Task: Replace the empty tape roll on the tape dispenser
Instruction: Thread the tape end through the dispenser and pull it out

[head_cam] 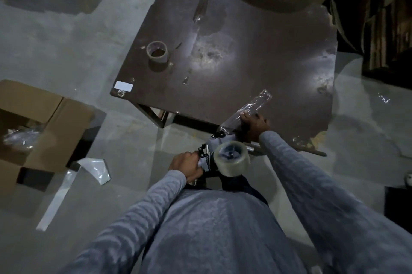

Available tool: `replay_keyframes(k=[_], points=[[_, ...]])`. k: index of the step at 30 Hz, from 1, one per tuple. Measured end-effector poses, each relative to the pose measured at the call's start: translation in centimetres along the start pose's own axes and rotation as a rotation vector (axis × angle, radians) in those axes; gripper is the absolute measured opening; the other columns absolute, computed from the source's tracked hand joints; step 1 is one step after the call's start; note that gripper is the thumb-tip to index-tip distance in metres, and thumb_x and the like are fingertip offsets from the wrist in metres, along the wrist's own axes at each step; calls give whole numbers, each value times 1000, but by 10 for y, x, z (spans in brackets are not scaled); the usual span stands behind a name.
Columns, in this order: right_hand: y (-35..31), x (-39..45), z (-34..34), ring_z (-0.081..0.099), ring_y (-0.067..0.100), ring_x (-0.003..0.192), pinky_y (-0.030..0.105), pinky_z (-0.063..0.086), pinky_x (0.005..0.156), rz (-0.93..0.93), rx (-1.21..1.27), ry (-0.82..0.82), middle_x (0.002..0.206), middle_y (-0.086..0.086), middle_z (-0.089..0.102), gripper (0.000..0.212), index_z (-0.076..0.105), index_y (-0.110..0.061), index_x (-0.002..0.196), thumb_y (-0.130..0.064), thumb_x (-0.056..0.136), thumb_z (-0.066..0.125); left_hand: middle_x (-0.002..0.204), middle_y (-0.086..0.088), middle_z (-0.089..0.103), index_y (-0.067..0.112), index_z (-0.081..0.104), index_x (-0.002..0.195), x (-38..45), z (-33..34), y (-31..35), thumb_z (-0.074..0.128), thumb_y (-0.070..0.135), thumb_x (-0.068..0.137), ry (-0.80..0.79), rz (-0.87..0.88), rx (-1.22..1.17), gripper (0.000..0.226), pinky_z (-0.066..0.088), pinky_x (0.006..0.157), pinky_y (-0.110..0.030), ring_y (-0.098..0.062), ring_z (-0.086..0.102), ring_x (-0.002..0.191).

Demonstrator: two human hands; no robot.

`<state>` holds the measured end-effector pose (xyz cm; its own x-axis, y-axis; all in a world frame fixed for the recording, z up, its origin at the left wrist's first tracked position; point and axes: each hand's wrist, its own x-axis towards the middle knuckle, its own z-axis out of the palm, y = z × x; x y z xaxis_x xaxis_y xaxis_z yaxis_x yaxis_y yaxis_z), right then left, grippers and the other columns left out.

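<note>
Above floor, fingers pinching tape.

Full roll mounted (dispenser held).

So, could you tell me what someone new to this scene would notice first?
The eye goes first to the clear tape roll mounted on the tape dispenser, held low in the centre by the left hand, while the right hand pulls out a shiny strip of tape over the table's near edge. Next comes the empty cardboard core standing on the worn dark table, toward its left side.
</note>
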<state>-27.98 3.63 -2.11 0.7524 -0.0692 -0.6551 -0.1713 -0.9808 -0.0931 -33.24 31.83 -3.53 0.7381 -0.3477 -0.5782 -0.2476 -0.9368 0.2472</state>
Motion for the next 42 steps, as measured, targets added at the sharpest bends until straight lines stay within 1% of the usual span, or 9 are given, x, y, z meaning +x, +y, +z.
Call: replay_keyframes(k=[5, 9, 11, 14, 18, 22, 30, 39, 42], points=[[2, 8, -7, 19, 31, 155, 34, 19, 126, -77, 6, -58, 169, 11, 5, 73, 9, -16, 162, -24, 103, 51, 98, -13, 74, 13, 59, 103, 5, 2, 14, 55, 37, 73, 65, 203, 198, 38, 47, 69, -35, -37, 71, 85], [1, 11, -9, 14, 30, 156, 32, 14, 126, -54, 18, -64, 170, 10, 2, 67, 8, -16, 162, -21, 105, 43, 96, -14, 74, 12, 60, 103, 5, 6, 29, 52, 40, 77, 101, 267, 218, 39, 42, 64, -34, -38, 72, 81], [1, 11, -8, 16, 30, 156, 32, 14, 125, -51, 25, -51, 170, 11, 4, 64, 10, -14, 162, -21, 106, 42, 102, -13, 74, 12, 62, 109, -2, 10, 17, 54, 41, 80, 70, 187, 174, 41, 49, 68, -35, -37, 72, 88], [-2, 9, -4, 22, 34, 153, 32, 15, 123, -32, 44, -26, 169, 13, 6, 63, 14, -12, 161, -23, 107, 43, 114, -13, 73, 14, 67, 112, -7, 12, -20, 55, 40, 87, -9, -82, 70, 39, 54, 84, -35, -33, 71, 103], [-11, 11, -2, 26, 35, 151, 33, 21, 122, -8, 51, -13, 169, 15, 6, 60, 13, -8, 160, -25, 108, 38, 120, -11, 71, 14, 67, 113, -5, 7, -41, 51, 39, 93, -56, -199, 18, 36, 53, 90, -34, -31, 69, 108], [-14, 11, -2, 19, 37, 154, 35, 17, 124, 6, 36, -12, 168, 19, -1, 61, 6, -2, 160, -22, 109, 34, 120, -11, 71, 12, 66, 114, -11, 19, -48, 52, 36, 92, -68, -264, 1, 35, 53, 89, -34, -31, 69, 109], [-18, 11, -2, 19, 35, 154, 36, 17, 126, 24, 66, -12, 169, 14, 5, 57, 12, -8, 161, -24, 110, 32, 112, -11, 71, 11, 57, 113, -16, 23, -47, 57, 33, 88, 44, -264, -5, 33, 54, 84, -37, -35, 71, 102], [-24, 6, -2, 20, 36, 153, 36, 20, 124, 25, 16, -22, 169, 14, 3, 62, 11, -8, 161, -27, 108, 39, 105, -11, 74, 16, 63, 103, -20, 18, -48, 60, 36, 76, 128, -398, -284, 33, 55, 82, -33, -35, 70, 98], [-26, 5, -5, 33, 37, 148, 38, 28, 122, 59, 118, 8, 164, 20, 23, 59, 20, -5, 159, -26, 108, 41, 105, -9, 74, 20, 63, 101, -22, 14, -49, 63, 38, 72, 150, -437, -384, 34, 53, 82, -31, -34, 69, 100]])
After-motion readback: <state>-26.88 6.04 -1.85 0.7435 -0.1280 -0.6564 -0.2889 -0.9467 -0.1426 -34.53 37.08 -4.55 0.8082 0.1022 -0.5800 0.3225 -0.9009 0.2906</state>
